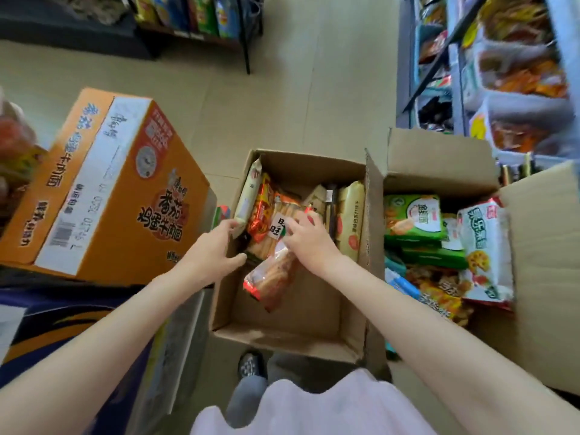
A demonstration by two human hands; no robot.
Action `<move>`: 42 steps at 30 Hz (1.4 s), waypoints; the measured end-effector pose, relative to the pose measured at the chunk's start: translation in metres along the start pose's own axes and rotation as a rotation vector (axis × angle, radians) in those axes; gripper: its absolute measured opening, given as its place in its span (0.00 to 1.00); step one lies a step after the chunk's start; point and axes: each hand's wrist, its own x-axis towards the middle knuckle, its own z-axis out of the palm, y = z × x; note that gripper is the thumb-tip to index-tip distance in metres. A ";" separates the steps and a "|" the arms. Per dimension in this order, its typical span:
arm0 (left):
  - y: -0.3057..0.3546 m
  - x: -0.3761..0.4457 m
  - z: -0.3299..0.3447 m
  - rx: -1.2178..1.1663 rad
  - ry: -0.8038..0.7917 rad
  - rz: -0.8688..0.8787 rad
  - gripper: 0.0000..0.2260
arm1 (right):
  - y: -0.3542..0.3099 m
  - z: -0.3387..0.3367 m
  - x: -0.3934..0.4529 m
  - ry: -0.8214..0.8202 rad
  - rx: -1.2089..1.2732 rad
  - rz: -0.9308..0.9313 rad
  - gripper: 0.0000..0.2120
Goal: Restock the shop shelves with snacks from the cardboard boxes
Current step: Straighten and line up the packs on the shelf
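Gripping cracker packet, right hand

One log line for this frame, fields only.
phase: picking | right hand: grips rice cracker pack | left hand: open, on middle box edge

A shop aisle in soft, even daylight: pale beige floor tiles fill the centre of the frame. A black-framed rack crosses the upper left, beside a low dark platform. Blue-grey metal shelving rises along the upper right edge. A dark blue and orange surface lies at lower left.
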 end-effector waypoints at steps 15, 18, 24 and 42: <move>0.226 -0.115 -0.091 -0.471 -0.554 0.771 0.36 | 0.029 -0.304 -0.233 0.763 0.936 1.343 0.43; 0.263 -0.168 -0.060 -0.428 -0.755 0.908 0.34 | -0.018 -0.323 -0.311 0.875 1.339 1.387 0.54; 0.337 -0.307 0.021 -0.230 -0.813 1.281 0.10 | -0.132 -0.388 -0.449 1.389 0.874 1.600 0.42; 0.351 -0.607 0.241 -0.303 -0.510 1.863 0.10 | -0.371 -0.429 -0.720 1.200 -0.440 1.841 0.26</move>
